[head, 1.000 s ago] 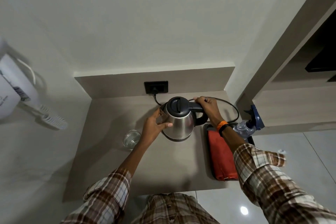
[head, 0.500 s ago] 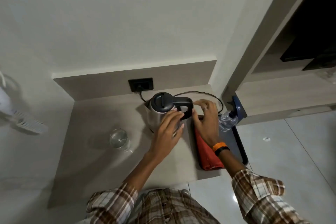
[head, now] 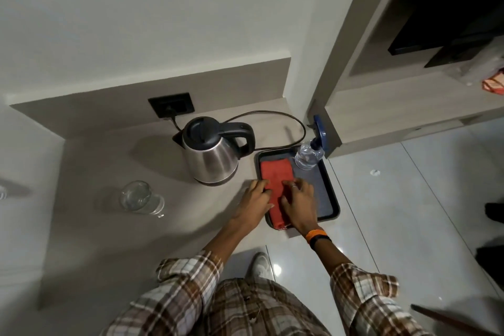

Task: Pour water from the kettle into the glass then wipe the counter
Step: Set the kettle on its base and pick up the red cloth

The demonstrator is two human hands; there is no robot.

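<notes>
Fingers (head: 260,188) of both hands lie flat on the red cloth (head: 275,172) in the tray (head: 328,194), beside a spray bottle (head: 308,157).

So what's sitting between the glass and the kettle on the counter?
Nothing: in the head view the counter between the glass and the kettle is bare, apart from shadow. Both hands are off to the kettle's other side.

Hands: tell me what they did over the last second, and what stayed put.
Both let go of the kettle. The left hand and right hand moved right and down onto the red cloth in the black tray. The kettle stands upright on the counter; glass and spray bottle are unmoved.
</notes>
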